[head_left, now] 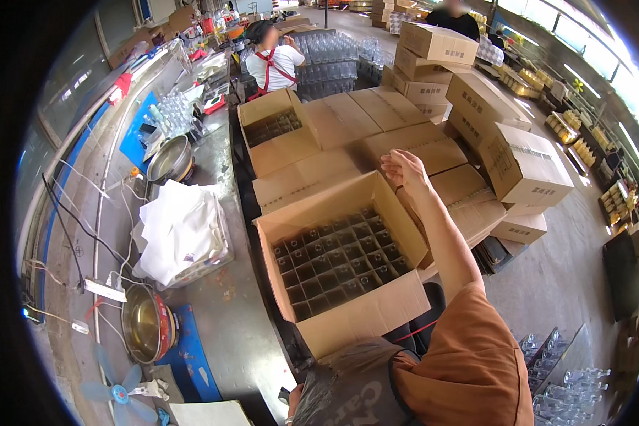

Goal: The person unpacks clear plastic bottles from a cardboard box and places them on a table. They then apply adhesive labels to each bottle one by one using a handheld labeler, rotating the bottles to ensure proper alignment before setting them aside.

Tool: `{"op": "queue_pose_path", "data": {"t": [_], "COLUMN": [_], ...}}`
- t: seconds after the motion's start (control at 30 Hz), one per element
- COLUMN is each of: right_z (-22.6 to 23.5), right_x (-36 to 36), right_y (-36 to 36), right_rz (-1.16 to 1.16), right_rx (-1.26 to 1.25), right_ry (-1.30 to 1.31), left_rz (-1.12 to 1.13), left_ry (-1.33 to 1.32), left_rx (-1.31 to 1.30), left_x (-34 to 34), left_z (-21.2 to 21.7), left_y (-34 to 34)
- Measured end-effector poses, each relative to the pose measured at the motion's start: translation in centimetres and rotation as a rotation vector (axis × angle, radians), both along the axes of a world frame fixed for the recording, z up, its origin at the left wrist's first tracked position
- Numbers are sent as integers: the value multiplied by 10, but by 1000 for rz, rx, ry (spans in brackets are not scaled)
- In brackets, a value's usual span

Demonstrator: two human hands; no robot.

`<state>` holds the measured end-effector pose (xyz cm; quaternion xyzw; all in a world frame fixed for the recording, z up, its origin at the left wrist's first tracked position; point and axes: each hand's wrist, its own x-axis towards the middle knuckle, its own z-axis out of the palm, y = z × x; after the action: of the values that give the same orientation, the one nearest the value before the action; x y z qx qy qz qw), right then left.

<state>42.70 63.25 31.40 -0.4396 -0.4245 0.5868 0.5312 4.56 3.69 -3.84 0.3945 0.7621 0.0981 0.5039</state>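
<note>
An open cardboard box (362,323) stands in front of me, its inside split by a cardboard grid (334,259). Clear glass bottles (380,257) show in several of its cells. Stretched forward, my right hand (407,170) is by the box's far right corner, its fingers loosely bent and somewhat apart. I see nothing in them; whether they touch the box flap I cannot tell. Only a bit of my left hand (295,397) shows at the lower edge, low by my body and the metal table's edge. A small dark thing is beside it, and its fingers are mostly hidden.
A long metal table (245,312) runs along the left, bearing a basket of white sheets (181,231), metal bowls (143,319) and a blue fan (119,392). Closed cartons (525,163) are stacked ahead and right. Glass bottles (571,394) stand lower right. A person (273,64) works beyond.
</note>
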Motion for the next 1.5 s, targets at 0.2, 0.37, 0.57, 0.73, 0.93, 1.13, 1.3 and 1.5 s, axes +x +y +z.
{"op": "queue_pose_path", "data": {"t": [0.2,0.37,0.57,0.73,0.93,1.13,1.3,1.5], "right_z": [-4,-1,14,45,87,111,126,115], "right_x": [10,0,24,35,40,40,28,29], "right_y": [12,17,33,51,62,65,73,97], "right_rz": [-89,-112,-111,-215,-342,-358,-346,-326], "right_rx": [-3,-7,45,76,102,136,171,205], "right_ry": [55,84,-38,-58,-87,-107,-169,-112], "left_rz": [14,49,15,23,45,53,64,105], "left_ry": [1,-16,7,14,16,12,23,64], "left_rx": [37,20,6,6,2,3,14,84], "left_x": [3,-14,-14,-19,-18,-12,-9,-5], "left_z": [-11,-37,-40,-32,-31,-31,-31,-14], "left_y": [-6,-24,-23,-18,-23,-21,-21,-27]}}
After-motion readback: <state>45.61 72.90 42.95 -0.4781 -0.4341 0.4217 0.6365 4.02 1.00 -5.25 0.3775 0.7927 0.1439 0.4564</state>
